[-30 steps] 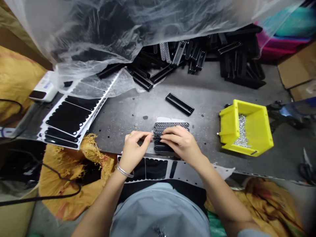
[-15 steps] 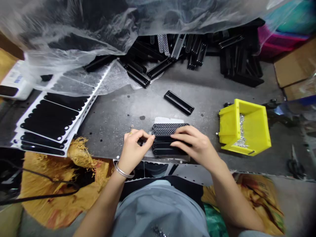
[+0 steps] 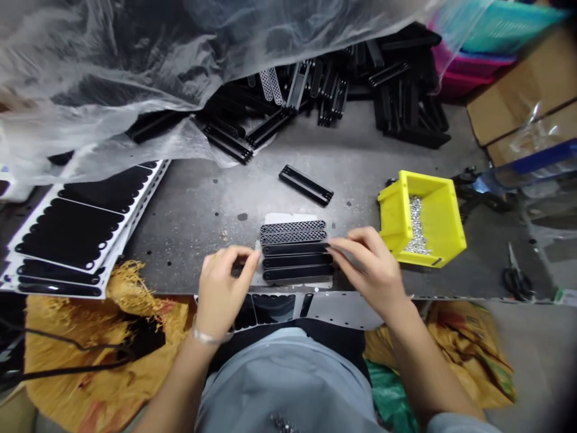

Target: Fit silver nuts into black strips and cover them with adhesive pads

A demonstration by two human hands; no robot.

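- Moved since the earlier frame: the right hand (image 3: 367, 266) has slid off the strips to their right end, and the left hand (image 3: 228, 285) has drawn back to their left end, so the strips now lie uncovered.
- Yellow bin (image 3: 421, 219): at 3 o'clock from the strips, tilted on its side, open end up, partly filled with small silver parts (image 3: 417, 225) heaped along its floor.
- Five black strips (image 3: 295, 249): side by side near the table's front edge, at the middle of the view, on a white backing (image 3: 277, 218). The two farthest have a mesh face (image 3: 293, 233); the three nearest are solid.
- Left hand: fingers curled toward the thumb, fingertips just beside the strips' left ends. Any hold on a small piece cannot be told.
- Right hand: fingers open and extended, tips at the right end of the strips, gripping nothing.
- Bracelet (image 3: 205, 337): metal, on the left wrist.
- Loose strip (image 3: 306, 184): alone on the steel table (image 3: 202, 222), at 12 o'clock, apart from the rest.
- Strip pile (image 3: 279, 114): black, farther out at 12 o'clock, partly under clear plastic sheeting (image 3: 112, 60).
- Pad sheets (image 3: 67, 234): stacked, black pads on white, at 9 o'clock.
- Scissors (image 3: 517, 278): at 4 o'clock, well apart from the bin.
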